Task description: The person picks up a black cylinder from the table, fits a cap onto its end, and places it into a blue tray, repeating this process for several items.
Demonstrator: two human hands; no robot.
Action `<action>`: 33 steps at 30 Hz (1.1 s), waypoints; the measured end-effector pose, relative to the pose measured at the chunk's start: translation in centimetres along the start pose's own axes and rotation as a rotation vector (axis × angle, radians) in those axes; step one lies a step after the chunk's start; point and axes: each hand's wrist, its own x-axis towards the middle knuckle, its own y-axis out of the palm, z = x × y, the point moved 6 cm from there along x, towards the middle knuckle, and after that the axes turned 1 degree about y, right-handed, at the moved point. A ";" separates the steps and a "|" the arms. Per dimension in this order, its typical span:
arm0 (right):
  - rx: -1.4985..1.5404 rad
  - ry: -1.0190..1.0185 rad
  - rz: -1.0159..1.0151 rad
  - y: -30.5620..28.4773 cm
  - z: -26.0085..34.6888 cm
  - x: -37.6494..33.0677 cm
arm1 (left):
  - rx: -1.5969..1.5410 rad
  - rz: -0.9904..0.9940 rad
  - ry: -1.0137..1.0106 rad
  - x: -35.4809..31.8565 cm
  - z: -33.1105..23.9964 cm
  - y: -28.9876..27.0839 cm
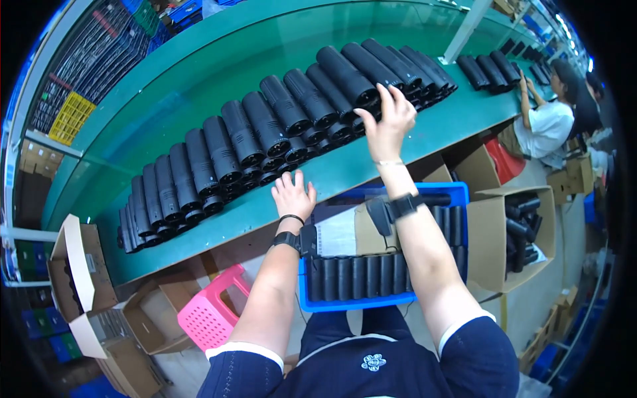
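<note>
Black ribbed cylinders lie side by side in a long stacked row on the green bench, their round ends facing me. My right hand reaches to the upper right part of the stack. Its fingertips are at the end of one cylinder, the thumb spread away from the fingers. Beside the bench's near edge, my left hand is just below the row with its fingers extended and nothing in it. Whether those fingertips touch a cylinder, I cannot tell.
A blue crate in front of me holds black cylinders, a cardboard piece and white paper. A pink stool and open cartons stand at left. Another carton is at right. A co-worker sits farther along the bench.
</note>
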 end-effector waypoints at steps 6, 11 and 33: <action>0.248 0.381 0.166 -4.8 -14.2 -14.5 | 0.037 -0.006 0.018 0.8 -0.7 -0.7; -0.322 0.785 0.956 -3.9 -28.3 -33.9 | -0.009 -0.027 0.067 0.6 0.2 -0.2; 1.231 1.581 0.959 -6.8 -25.1 -39.0 | -1.253 0.908 -0.764 -21.5 -17.4 9.6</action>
